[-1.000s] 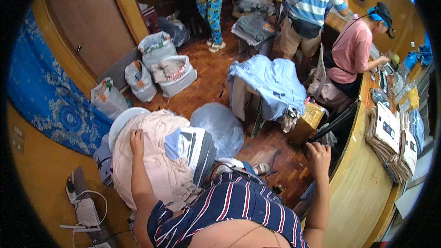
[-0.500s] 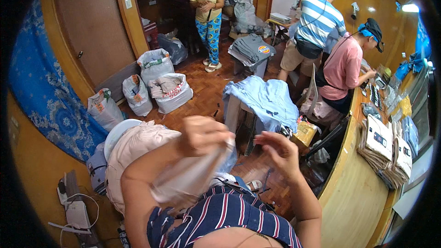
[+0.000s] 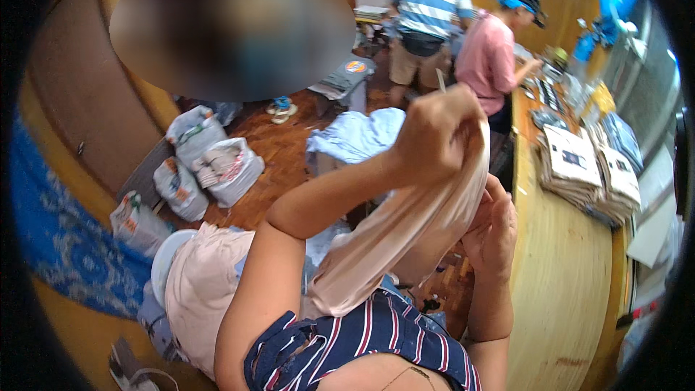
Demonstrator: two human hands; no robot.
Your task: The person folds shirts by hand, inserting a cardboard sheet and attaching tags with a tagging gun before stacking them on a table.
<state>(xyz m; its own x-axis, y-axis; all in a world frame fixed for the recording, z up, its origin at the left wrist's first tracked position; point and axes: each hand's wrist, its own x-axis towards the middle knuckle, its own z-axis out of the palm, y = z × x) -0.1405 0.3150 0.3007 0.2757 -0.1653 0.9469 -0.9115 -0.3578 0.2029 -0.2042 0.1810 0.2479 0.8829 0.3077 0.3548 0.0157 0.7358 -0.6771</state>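
Cloth: pale pink cloth (image 3: pixel 405 239) hangs from your raised left hand (image 3: pixel 434 137), long axis slanting down-left.
Fingers: left pinch its top; right hand (image 3: pixel 492 235) cups it, spread.

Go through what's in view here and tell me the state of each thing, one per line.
Left hand: raised, fist shut on the beige cloth.
Right hand: held against the cloth's side.
Beige cloth: stretched, hanging down.
Pale blue garment: draped over a stand.
White sacks: full, open-topped.
Folded stacks: piled on the counter.
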